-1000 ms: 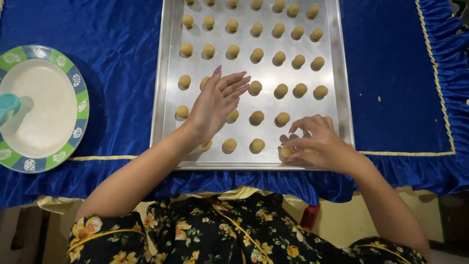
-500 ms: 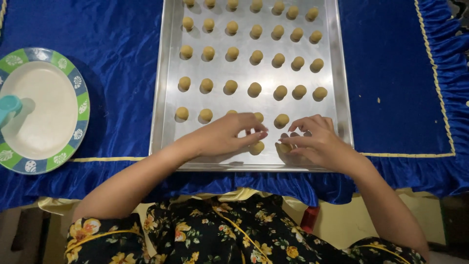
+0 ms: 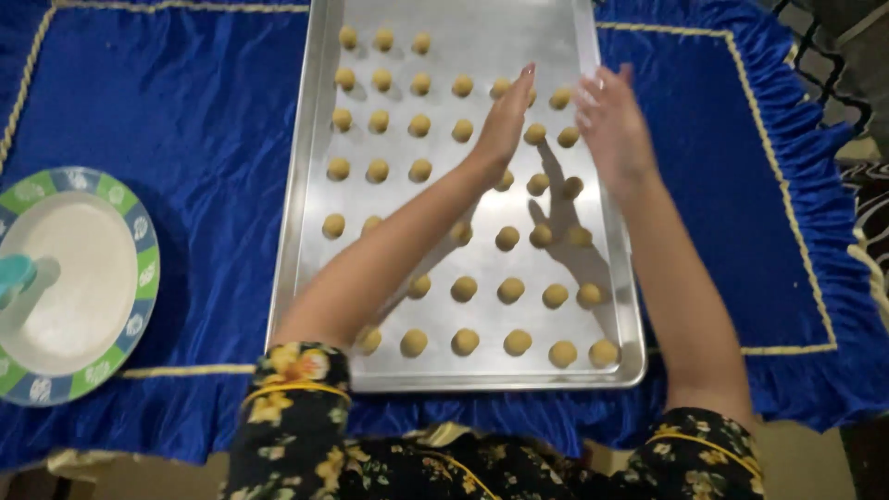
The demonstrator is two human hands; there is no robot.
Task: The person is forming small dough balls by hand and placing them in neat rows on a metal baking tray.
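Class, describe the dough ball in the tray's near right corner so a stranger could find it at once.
Start at the long metal baking tray lying on the blue cloth. Follow the row of small yellow dough balls along the tray's edge closest to the person, towards their right arm. The last dough ball sits in the rounded corner, with neighbours only on its left and farther side.

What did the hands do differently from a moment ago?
Both hands left the near row of dough balls and moved up over the middle of the tray. The left hand and right hand are now raised with flat palms facing each other, apart; I cannot tell if anything is between them. The view also shifted closer. The plate and blue cloth stayed put.
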